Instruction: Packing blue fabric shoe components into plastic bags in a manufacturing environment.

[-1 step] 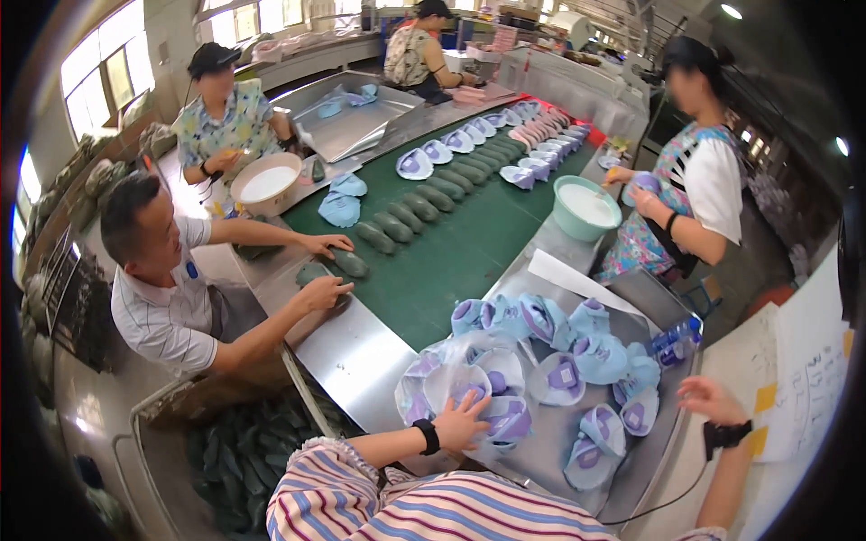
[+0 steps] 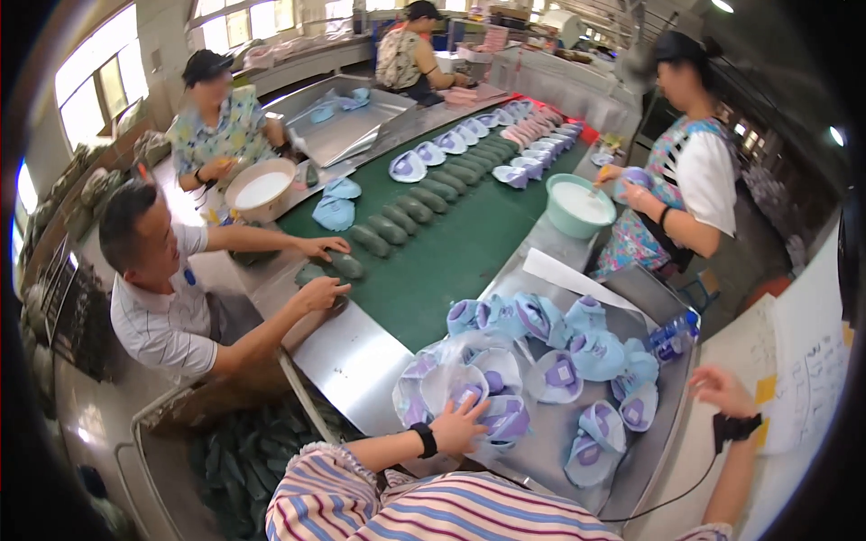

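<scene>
My left hand lies with its fingers spread on a clump of light-blue and purple shoe uppers, partly covered by clear plastic film. It touches them without gripping any. My right hand is raised past the right edge of the metal tray, fingers loosely bent and apart, nothing in it. Between the hands, a pair of uppers rests on the tray, and more blue uppers are heaped behind.
A green conveyor belt carries rows of dark shoe lasts and uppers. Across the left side, a co-worker's hands handle lasts. A green basin of white liquid stands at the right, a blue-labelled bottle at the tray's edge. A bin of lasts sits lower left.
The whole view has shifted slightly. My right hand has moved a little up and to the right; my left hand stays on the uppers.
</scene>
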Demonstrator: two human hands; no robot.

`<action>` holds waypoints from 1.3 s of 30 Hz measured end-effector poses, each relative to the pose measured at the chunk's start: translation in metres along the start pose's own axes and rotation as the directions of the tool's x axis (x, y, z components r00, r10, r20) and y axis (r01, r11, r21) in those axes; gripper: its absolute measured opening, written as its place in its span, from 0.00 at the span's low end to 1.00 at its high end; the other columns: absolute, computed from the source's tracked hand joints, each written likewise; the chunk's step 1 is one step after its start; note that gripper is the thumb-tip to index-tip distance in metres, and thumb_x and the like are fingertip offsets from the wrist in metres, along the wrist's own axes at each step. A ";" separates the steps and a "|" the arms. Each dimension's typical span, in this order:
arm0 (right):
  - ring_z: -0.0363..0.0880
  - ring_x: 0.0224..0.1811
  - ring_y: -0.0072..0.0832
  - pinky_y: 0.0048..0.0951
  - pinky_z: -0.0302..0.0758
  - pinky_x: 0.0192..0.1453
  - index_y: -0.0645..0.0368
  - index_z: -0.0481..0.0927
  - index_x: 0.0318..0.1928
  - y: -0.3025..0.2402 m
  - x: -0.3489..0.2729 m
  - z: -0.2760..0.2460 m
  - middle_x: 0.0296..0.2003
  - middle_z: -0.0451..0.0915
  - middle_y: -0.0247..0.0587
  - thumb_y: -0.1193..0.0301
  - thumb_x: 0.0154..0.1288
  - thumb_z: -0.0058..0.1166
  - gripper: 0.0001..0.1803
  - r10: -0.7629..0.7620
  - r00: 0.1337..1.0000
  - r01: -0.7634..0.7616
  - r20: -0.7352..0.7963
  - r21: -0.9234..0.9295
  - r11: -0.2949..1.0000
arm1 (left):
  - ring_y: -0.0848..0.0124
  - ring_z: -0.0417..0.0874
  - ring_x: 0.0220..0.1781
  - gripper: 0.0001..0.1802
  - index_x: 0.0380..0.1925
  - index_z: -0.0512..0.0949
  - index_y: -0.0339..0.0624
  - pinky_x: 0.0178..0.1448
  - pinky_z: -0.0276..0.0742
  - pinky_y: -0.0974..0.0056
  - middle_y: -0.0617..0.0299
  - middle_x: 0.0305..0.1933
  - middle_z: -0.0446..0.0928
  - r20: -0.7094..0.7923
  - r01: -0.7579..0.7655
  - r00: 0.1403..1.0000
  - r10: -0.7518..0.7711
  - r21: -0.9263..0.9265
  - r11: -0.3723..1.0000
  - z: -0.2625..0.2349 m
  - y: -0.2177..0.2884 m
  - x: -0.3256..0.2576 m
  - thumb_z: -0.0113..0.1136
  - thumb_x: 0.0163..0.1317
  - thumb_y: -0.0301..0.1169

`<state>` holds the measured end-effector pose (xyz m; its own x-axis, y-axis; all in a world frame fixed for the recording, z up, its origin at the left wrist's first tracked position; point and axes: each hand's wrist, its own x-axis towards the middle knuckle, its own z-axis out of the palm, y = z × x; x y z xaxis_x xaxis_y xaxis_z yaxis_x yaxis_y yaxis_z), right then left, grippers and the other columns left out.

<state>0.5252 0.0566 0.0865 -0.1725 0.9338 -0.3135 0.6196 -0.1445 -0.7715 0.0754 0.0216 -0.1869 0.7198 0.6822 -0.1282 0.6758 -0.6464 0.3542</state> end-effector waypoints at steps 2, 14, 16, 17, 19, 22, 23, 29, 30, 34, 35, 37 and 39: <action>0.77 0.33 0.23 0.22 0.75 0.35 0.62 0.68 0.49 -0.011 -0.006 -0.020 0.37 0.75 0.38 0.83 0.52 0.47 0.20 -0.057 0.981 0.061 -0.186 0.016 0.998 | 0.55 0.58 0.65 0.30 0.52 0.69 0.49 0.56 0.62 0.46 0.54 0.62 0.60 0.050 -0.065 0.997 0.067 -0.042 0.997 0.023 0.006 -0.008 0.61 0.48 0.46; 0.70 0.51 0.48 0.42 0.70 0.53 0.38 0.47 0.65 0.060 0.159 0.259 0.56 0.62 0.50 0.64 0.38 0.68 0.55 -0.165 0.692 0.693 0.703 -0.583 0.423 | 0.65 0.76 0.42 0.10 0.29 0.72 0.50 0.58 0.59 0.48 0.65 0.31 0.74 -0.153 0.047 0.986 -0.063 -0.104 0.993 0.028 0.017 -0.009 0.59 0.49 0.38; 0.70 0.50 0.48 0.42 0.70 0.53 0.37 0.50 0.65 0.053 0.169 0.314 0.54 0.63 0.51 0.63 0.34 0.70 0.55 -0.067 0.600 0.769 0.798 -0.551 0.325 | 0.66 0.78 0.39 0.10 0.33 0.72 0.51 0.58 0.59 0.49 0.64 0.31 0.77 -0.154 0.080 0.984 -0.090 -0.071 0.994 0.030 0.015 -0.012 0.59 0.50 0.36; 0.70 0.50 0.48 0.41 0.70 0.52 0.39 0.52 0.64 0.053 0.172 0.325 0.54 0.63 0.50 0.62 0.32 0.70 0.55 -0.107 0.598 0.777 0.794 -0.542 0.321 | 0.66 0.80 0.34 0.10 0.33 0.73 0.51 0.57 0.61 0.51 0.65 0.28 0.77 -0.105 0.093 0.989 -0.102 -0.084 0.992 0.019 0.015 -0.013 0.59 0.50 0.36; 0.69 0.50 0.48 0.41 0.71 0.51 0.43 0.57 0.61 0.056 0.180 0.323 0.53 0.64 0.49 0.63 0.30 0.70 0.52 -0.242 0.569 0.805 0.786 -0.472 0.359 | 0.63 0.80 0.31 0.10 0.32 0.73 0.49 0.47 0.68 0.57 0.61 0.24 0.78 -0.117 0.167 0.977 -0.181 -0.116 0.979 0.020 0.011 -0.023 0.59 0.49 0.36; 0.71 0.49 0.46 0.38 0.71 0.50 0.50 0.65 0.55 0.084 0.203 0.295 0.51 0.67 0.52 0.65 0.35 0.64 0.40 -0.487 0.676 0.697 0.553 -0.266 0.666 | 0.59 0.79 0.31 0.14 0.37 0.73 0.46 0.40 0.70 0.56 0.57 0.27 0.78 0.103 0.397 0.914 -0.391 -0.040 0.917 0.029 0.005 -0.054 0.59 0.49 0.36; 0.72 0.47 0.43 0.36 0.72 0.47 0.53 0.65 0.55 0.100 0.207 0.285 0.50 0.68 0.51 0.66 0.37 0.62 0.39 -0.518 0.711 0.671 0.475 -0.240 0.701 | 0.59 0.79 0.31 0.14 0.37 0.73 0.46 0.40 0.70 0.56 0.57 0.27 0.78 0.109 0.409 0.909 -0.403 -0.042 0.911 0.033 0.003 -0.064 0.59 0.49 0.36; 0.75 0.37 0.29 0.26 0.75 0.29 0.59 0.65 0.55 0.120 0.184 0.284 0.44 0.70 0.44 0.64 0.47 0.57 0.32 -0.012 0.901 -0.026 0.434 0.080 0.996 | 0.58 0.75 0.44 0.20 0.40 0.71 0.40 0.48 0.70 0.57 0.52 0.44 0.72 -0.164 0.384 0.857 -0.489 -0.432 0.816 0.000 0.016 -0.047 0.61 0.47 0.34; 0.74 0.36 0.25 0.23 0.74 0.24 0.59 0.66 0.55 0.120 0.183 0.290 0.43 0.71 0.42 0.63 0.50 0.55 0.30 -0.016 0.926 -0.032 0.376 0.122 0.992 | 0.58 0.72 0.47 0.25 0.44 0.69 0.40 0.50 0.70 0.57 0.53 0.47 0.70 -0.300 0.298 0.861 -0.411 -0.358 0.885 -0.006 0.016 -0.032 0.63 0.44 0.34; 0.76 0.19 0.28 0.23 0.71 0.18 0.62 0.69 0.45 0.084 0.181 0.290 0.32 0.75 0.39 0.56 0.55 0.50 0.25 0.058 0.820 -0.194 0.569 0.182 0.964 | 0.53 0.62 0.57 0.42 0.55 0.61 0.40 0.57 0.64 0.56 0.54 0.54 0.63 -0.342 0.348 0.851 -0.398 -0.200 0.916 0.003 -0.001 0.011 0.69 0.36 0.34; 0.75 0.14 0.28 0.22 0.70 0.16 0.61 0.68 0.43 0.078 0.178 0.285 0.29 0.75 0.37 0.53 0.58 0.48 0.23 0.016 0.839 -0.145 0.543 0.196 0.970 | 0.52 0.61 0.58 0.47 0.57 0.58 0.41 0.58 0.64 0.53 0.52 0.57 0.59 -0.270 0.434 0.838 -0.474 -0.197 0.879 0.007 -0.014 0.017 0.70 0.34 0.35; 0.75 0.15 0.27 0.21 0.70 0.16 0.60 0.67 0.44 0.088 0.181 0.268 0.29 0.75 0.37 0.52 0.58 0.47 0.24 0.072 0.864 -0.252 0.499 0.305 0.918 | 0.52 0.61 0.58 0.46 0.57 0.58 0.42 0.58 0.64 0.53 0.52 0.58 0.58 -0.301 0.501 0.768 -0.565 -0.267 0.824 0.004 -0.023 0.029 0.70 0.35 0.35; 0.75 0.16 0.26 0.22 0.71 0.17 0.55 0.65 0.47 0.106 0.182 0.250 0.29 0.76 0.38 0.49 0.59 0.46 0.25 0.161 0.850 -0.425 0.502 0.473 0.772 | 0.51 0.63 0.57 0.46 0.58 0.58 0.45 0.54 0.69 0.51 0.50 0.60 0.55 -0.321 0.577 0.676 -0.663 -0.330 0.747 -0.004 -0.024 0.040 0.71 0.37 0.37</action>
<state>0.3680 0.1296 -0.1904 -0.4315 0.6059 -0.6683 0.1898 -0.6633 -0.7239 0.0869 0.0656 -0.1968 -0.0126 0.9996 -0.0244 0.8677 0.0230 0.4966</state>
